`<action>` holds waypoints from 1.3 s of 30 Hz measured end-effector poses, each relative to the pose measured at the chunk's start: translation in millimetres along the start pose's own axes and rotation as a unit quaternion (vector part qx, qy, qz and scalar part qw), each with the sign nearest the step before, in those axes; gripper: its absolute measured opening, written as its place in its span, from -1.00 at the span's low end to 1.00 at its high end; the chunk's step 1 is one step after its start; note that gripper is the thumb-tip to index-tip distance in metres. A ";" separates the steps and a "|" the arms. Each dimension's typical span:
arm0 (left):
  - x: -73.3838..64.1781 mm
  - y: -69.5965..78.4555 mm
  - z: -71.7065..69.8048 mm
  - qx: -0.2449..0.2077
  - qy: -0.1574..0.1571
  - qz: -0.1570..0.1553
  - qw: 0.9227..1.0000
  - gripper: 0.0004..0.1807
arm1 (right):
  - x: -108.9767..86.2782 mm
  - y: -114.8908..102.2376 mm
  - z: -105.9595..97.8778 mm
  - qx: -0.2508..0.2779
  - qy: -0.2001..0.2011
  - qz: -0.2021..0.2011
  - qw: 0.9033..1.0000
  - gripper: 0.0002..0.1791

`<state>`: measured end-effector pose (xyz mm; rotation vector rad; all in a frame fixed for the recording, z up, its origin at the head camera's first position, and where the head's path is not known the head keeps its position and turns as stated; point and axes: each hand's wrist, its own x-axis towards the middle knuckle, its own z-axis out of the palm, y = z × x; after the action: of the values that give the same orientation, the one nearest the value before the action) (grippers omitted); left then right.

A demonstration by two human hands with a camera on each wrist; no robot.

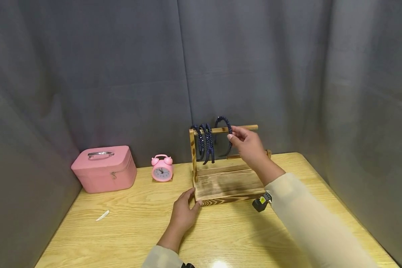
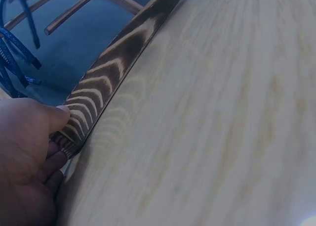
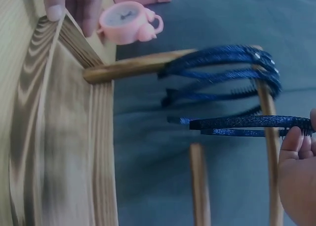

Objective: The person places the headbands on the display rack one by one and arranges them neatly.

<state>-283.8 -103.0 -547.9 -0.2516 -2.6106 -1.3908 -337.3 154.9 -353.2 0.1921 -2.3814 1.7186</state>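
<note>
My right hand (image 1: 251, 147) pinches one side of a dark blue headband (image 1: 222, 118) between thumb and fingers. This headband straddles the upper bar (image 1: 251, 127) of a wooden stand (image 1: 227, 182), its ends pointing down. Nearer the bar's left end hang several similar blue headbands (image 3: 212, 58), close together. Down at the stand's front left corner, my left hand (image 1: 184, 213) holds the base, its thumb on the front edge (image 2: 94, 97) and its fingers round the side. In the right wrist view only part of the right hand shows, at the right edge.
A pink case (image 1: 104, 169) with a metal handle stands at the back left of the table. Beside it is a pink alarm clock (image 1: 162, 172). A small white strip (image 1: 102, 215) lies at the left. Grey curtains (image 1: 120, 74) enclose the table. A lower wooden bar (image 3: 200, 186) juts from the stand.
</note>
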 end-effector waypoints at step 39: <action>-2.8 1.9 -2.7 0.001 0.001 0.009 1.000 -0.37 | 12.5 0.6 39.7 -0.062 0.054 0.005 0.997 -0.52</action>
<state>-280.4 -104.3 -545.5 -0.2735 -2.6014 -1.3829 -353.0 117.6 -363.0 0.0664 -2.4037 1.5390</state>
